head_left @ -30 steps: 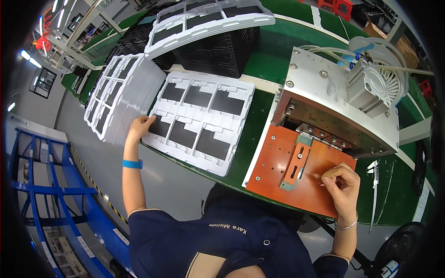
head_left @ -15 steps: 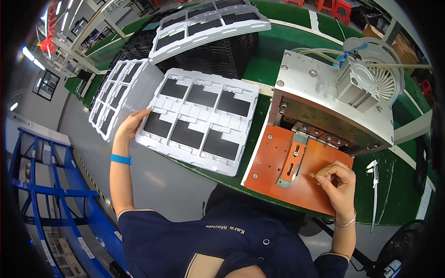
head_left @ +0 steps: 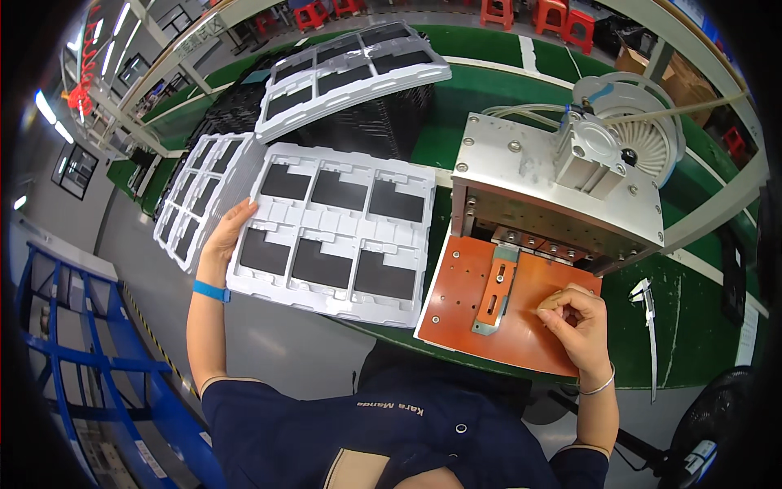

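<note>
The left hand (head_left: 230, 232) is grasping the near-left edge of a white thermoformed plastic tray (head_left: 326, 222), which lies between the two hands and a little beyond them, tilted slightly in the view. The right hand (head_left: 580, 326) has its fingers curled in and the thumb pressed toward the index fingertip; I cannot tell whether something small is pinched there. Around the left wrist is a blue wristband (head_left: 212, 291), around the right one a silver bangle (head_left: 599, 381).

The tray has six pockets in two rows of three, each with a notched flat black piece (head_left: 322, 262) in it. Under the right hand is an orange base plate (head_left: 538, 281); whether the hand touches it is unclear. To that hand's left, a slotted orange bar (head_left: 489, 289) is screwed to the plate.

Just beyond the right hand stands a silver metal press (head_left: 505, 167) with a pneumatic cylinder (head_left: 588, 159) on top. To its right, a caliper (head_left: 649, 326) lies on the green bench (head_left: 692, 314). Past the left hand leans a stack of white trays (head_left: 224, 196); farther on, more filled white trays (head_left: 358, 81) sit atop a black stack (head_left: 358, 126). Well to the left hand's left and nearer the body is a blue metal rack (head_left: 106, 346)
</note>
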Tool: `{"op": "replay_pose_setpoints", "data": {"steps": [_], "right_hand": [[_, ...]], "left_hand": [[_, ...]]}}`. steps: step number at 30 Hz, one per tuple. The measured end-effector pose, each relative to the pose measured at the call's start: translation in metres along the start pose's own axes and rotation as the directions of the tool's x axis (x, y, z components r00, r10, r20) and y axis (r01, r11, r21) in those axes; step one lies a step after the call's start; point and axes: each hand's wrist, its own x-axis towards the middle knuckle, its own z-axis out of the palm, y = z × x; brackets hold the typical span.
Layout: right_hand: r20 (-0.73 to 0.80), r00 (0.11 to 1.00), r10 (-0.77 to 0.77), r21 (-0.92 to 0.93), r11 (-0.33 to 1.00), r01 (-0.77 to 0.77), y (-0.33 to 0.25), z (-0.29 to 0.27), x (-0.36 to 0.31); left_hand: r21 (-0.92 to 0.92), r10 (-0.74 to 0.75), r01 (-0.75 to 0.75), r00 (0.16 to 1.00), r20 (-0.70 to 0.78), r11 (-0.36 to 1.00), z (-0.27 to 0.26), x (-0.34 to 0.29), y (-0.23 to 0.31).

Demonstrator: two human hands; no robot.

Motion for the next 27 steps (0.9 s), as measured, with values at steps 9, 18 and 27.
{"op": "replay_pose_setpoints", "data": {"steps": [9, 18, 27], "right_hand": [[0.021, 0.999, -0.028, 0.022, 0.999, 0.027, 0.003, -0.001, -0.003], [0.023, 0.998, -0.06, 0.108, 0.993, 0.057, 0.012, 0.0, -0.005], [-0.045, 0.998, -0.036, 0.117, 0.992, 0.041, 0.015, 0.0, -0.006]], "left_hand": [[-0.304, 0.141, -0.225, 0.951, -0.276, 0.926, 0.036, -0.179, 0.037], [-0.311, 0.143, -0.261, 0.924, -0.355, 0.914, 0.029, -0.211, 0.101], [-0.382, 0.301, -0.248, 0.95, 0.086, 0.89, 0.034, 0.032, 0.152]]}}
